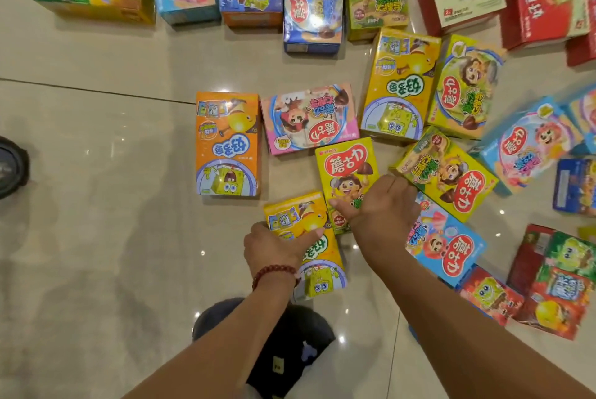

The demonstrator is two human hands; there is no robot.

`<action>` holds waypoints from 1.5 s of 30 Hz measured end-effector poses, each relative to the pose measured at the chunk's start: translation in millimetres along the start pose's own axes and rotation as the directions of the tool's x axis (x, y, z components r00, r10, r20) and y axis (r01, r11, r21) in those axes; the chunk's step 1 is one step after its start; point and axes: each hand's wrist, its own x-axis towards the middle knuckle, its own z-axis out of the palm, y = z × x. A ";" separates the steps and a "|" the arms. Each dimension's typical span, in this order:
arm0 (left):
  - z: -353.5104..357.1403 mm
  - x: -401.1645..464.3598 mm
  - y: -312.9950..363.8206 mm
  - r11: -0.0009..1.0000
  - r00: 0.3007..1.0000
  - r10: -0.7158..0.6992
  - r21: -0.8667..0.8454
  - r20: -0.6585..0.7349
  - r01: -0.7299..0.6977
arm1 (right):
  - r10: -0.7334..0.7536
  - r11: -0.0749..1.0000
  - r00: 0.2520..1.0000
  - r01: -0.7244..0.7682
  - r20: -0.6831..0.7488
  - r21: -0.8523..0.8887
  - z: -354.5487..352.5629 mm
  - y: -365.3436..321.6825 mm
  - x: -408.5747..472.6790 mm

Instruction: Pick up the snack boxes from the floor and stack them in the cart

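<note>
Reaching down early in the task, left hand (pixel 274 247) grips a yellow box (pixel 306 237) on the floor (pixel 96 173), right hand (pixel 380 208) lies mostly open on a second box (pixel 346 169); dozens lie scattered, cart not in view.

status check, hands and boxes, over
Left hand grips yellow box. Right hand on yellow mushroom box. Many boxes on floor; no cart visible.

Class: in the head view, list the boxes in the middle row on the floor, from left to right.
Orange box → pink box → yellow box → green box.
</note>
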 end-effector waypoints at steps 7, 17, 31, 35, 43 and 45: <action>-26.0 -23.2 -2.7 0.993 0.996 0.086 -0.079 0.002 -0.086 | -0.098 0.881 0.995 0.084 0.006 0.466 -16.4 -1.6 -19.5; -172.6 -98.7 52.6 0.941 0.988 0.152 -0.309 0.023 -0.137 | -0.253 0.874 0.967 0.231 -0.007 0.428 -165.7 -5.6 -85.8; -423.8 -279.7 194.9 0.807 0.953 0.253 -0.508 -0.165 -0.302 | -0.350 0.694 0.896 0.445 -0.275 0.567 -477.7 -92.2 -186.5; -495.4 -340.8 216.8 0.738 0.927 0.286 -0.560 -0.244 -0.376 | -0.401 0.638 0.843 0.538 -0.359 0.551 -562.2 -132.0 -225.6; -640.9 -401.8 205.0 0.573 0.882 0.212 -0.678 -0.421 -0.462 | -0.557 0.436 0.697 0.708 -0.452 0.555 -645.1 -258.9 -304.7; -679.6 -400.7 189.9 0.543 0.864 0.184 -0.685 -0.468 -0.486 | -0.601 0.387 0.656 0.738 -0.455 0.553 -651.2 -294.7 -324.5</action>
